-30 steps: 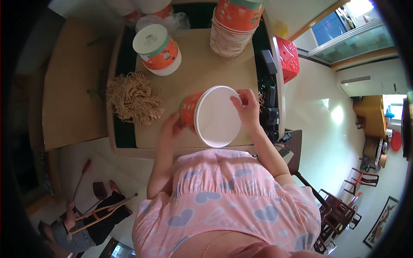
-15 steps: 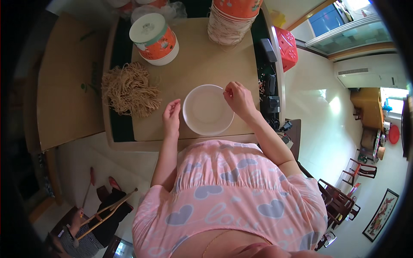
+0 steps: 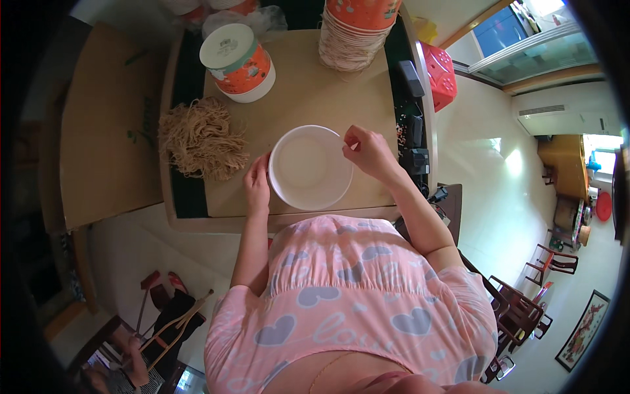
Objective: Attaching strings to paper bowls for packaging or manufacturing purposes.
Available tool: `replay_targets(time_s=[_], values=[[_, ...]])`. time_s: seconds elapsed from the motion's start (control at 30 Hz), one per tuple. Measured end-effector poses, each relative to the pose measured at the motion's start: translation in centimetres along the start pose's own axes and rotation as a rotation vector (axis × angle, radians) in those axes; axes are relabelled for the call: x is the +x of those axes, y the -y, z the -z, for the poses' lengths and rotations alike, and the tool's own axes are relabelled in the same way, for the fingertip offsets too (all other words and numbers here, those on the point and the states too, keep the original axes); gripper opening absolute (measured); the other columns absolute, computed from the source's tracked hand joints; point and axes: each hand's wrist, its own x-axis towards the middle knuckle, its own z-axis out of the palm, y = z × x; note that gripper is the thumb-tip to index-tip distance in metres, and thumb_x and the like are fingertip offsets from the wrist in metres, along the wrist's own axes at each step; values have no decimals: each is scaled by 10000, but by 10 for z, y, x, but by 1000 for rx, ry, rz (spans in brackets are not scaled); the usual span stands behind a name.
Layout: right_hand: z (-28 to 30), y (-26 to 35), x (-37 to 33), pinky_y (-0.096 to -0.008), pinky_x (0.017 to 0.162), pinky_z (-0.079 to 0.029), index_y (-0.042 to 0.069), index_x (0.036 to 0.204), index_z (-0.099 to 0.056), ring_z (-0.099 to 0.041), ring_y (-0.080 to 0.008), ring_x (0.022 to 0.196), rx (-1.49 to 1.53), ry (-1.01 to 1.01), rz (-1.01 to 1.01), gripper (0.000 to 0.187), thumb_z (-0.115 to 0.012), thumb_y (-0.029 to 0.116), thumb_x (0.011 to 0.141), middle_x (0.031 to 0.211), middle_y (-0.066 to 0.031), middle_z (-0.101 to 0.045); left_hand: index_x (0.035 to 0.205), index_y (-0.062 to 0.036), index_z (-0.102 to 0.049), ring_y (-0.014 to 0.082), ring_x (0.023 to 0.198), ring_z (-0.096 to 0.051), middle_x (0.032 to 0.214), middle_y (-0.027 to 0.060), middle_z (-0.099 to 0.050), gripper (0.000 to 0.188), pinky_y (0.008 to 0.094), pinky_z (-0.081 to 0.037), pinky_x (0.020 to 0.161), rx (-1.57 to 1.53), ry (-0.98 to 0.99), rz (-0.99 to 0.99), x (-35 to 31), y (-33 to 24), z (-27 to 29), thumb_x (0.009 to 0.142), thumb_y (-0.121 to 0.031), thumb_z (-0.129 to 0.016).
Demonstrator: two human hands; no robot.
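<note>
A round white bowl [image 3: 310,167], with nothing seen inside it, stands slightly tilted in front of me on a sheet of brown cardboard [image 3: 289,85]. My left hand [image 3: 258,189] holds the bowl's left side, its fingers bent against the outer wall. At the right rim, my right hand [image 3: 369,155] is closed in a pinch; whatever it may hold is too small to make out. To the left lies a loose bundle of tan string [image 3: 203,139]. Behind it an orange and white paper tub [image 3: 243,72] sits upside down.
A tall stack of orange and white tubs [image 3: 356,33] stands at the back right. Black devices [image 3: 411,79] line the table's right edge, with a red plastic stool [image 3: 438,77] beyond. A large cardboard box [image 3: 108,131] is at the left. Another person [image 3: 134,364] sits at lower left.
My left hand has come up against the bowl and grips its side. The bowl has shifted a little to the left and tilts; my right hand stays pinched near its rim.
</note>
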Motion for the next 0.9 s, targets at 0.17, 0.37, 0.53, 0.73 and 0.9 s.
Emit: replay_targets(time_s=[0.17,0.37,0.53,0.73,0.9], values=[[8,5,1,-304,607,-499,-3,861,-563,-615,-196,653,65,-36,5,153,-643,74,755,750,-115,-625,1147,-22,-620,110,941,-600,1037,54,-660,294,261,-483,803,140,42,-28,-3,-9,-1,977,-232,-505],[22,1,1,-249,504,-441,5,845,-525,-550,-103,566,287,8,-104,115,-619,38,788,686,-48,-563,1134,-20,-617,122,964,-586,1048,71,-641,254,263,-468,837,34,53,-92,5,8,1,963,-178,-516],[68,8,-9,-221,472,-412,19,880,-505,-512,-69,564,534,-20,-106,109,-593,41,819,713,-7,-533,1054,-19,-640,92,848,-578,947,36,-643,205,233,-463,762,180,-45,-163,33,32,19,942,-168,-554],[117,-29,-20,-205,488,-421,52,897,-517,-513,-65,563,659,-327,-137,62,-564,59,856,706,-6,-547,938,-45,-674,118,663,-572,755,39,-647,123,266,-477,634,472,-242,-243,88,89,71,863,-136,-640],[96,-106,-23,-217,454,-445,49,864,-488,-525,-82,522,516,-381,-343,82,-569,59,867,671,-30,-544,950,-77,-678,258,787,-617,888,114,-619,142,353,-498,701,841,-148,-324,104,73,63,847,-88,-581]])
